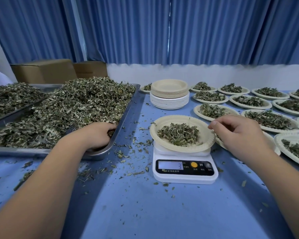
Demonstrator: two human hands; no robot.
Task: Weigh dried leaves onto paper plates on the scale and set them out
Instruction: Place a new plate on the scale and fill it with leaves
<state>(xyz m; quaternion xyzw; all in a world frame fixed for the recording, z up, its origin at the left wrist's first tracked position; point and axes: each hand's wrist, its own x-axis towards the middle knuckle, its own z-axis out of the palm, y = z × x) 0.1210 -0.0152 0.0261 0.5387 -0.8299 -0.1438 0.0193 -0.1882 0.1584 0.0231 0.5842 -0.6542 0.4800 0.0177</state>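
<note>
My left hand curls round leaves at the near-right corner of the tray. The plate sits on the scale. My right hand is half-curled at its right rim, grip unclear; I'd add small pinches.

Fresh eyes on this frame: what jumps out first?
The metal tray at left, heaped with dried leaves, where the left hand digs in at the near right corner. In the centre a paper plate of leaves sits on the white scale, with the right hand at its right rim. Rows of filled plates spread out to the right, and a stack of empty plates stands behind the scale.
</note>
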